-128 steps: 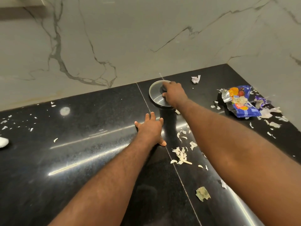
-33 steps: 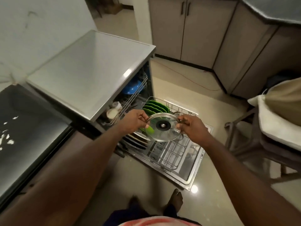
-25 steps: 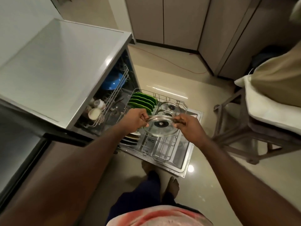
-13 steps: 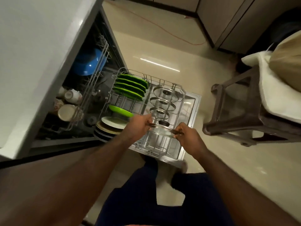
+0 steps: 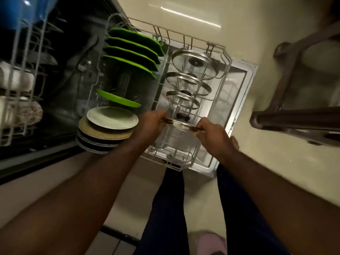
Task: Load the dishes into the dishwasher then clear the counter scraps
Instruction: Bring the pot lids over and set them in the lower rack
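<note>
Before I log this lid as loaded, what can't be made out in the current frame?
Head view only:
1. Whether the glass lid is seated in the lower rack: left hand and right hand cover its rim, and it is blurred.
2. Blue bowl: cut off by the top edge.
3. Cups: behind upper rack wires, cut by the left edge.
4. Counter scraps: out of frame.
</note>
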